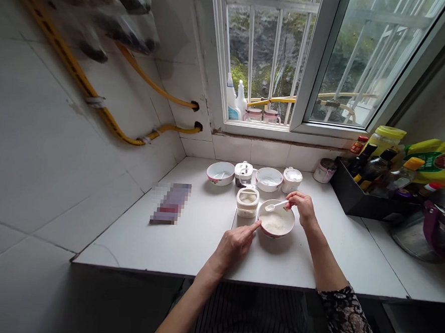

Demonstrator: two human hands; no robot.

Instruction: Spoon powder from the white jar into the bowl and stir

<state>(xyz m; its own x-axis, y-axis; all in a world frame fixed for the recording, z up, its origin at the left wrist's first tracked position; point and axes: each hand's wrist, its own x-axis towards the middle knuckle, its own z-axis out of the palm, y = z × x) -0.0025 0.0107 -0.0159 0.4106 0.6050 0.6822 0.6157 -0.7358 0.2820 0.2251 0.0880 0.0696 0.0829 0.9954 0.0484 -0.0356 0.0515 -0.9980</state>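
A white spoon [270, 207] is pinched in my right hand [302, 207], its scoop end over a white bowl [274, 235] with a reddish pattern low on its side. Fine whitish grains [275, 221] lie in this bowl. My left hand [236, 241] reaches in from the lower left, index finger stretched out to the bowl's left rim and the other fingers curled. Just left of the bowl stands a square white jar [246, 211], its lid up and pale contents showing.
Behind are a bowl [215, 177], a dark-filled jar [243, 178], another bowl [268, 187] and a white lidded jar [292, 182]. A small tin [324, 172] and a black bottle box [371, 206] stand right. A blurred flat object [170, 203] lies left on the white counter [127, 246].
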